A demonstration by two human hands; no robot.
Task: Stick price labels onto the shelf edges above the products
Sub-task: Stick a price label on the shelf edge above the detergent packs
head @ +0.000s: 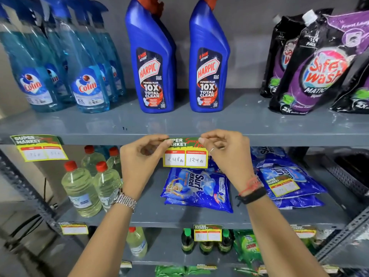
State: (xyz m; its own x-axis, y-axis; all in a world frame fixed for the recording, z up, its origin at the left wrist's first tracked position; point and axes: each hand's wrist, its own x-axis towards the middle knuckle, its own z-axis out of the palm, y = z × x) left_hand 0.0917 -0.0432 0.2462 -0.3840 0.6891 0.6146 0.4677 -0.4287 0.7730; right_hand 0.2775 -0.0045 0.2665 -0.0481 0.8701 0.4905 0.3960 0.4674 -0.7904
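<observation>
Pinching rectangular paper label (185, 154) against flat shelf edge (279, 140)

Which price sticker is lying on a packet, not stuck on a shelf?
The price label on the Surf Excel packets at the right; the others hang from shelf edges.

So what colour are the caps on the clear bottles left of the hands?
Red, on the clear bottles; the head view, the only one, shows them plainly.
</observation>
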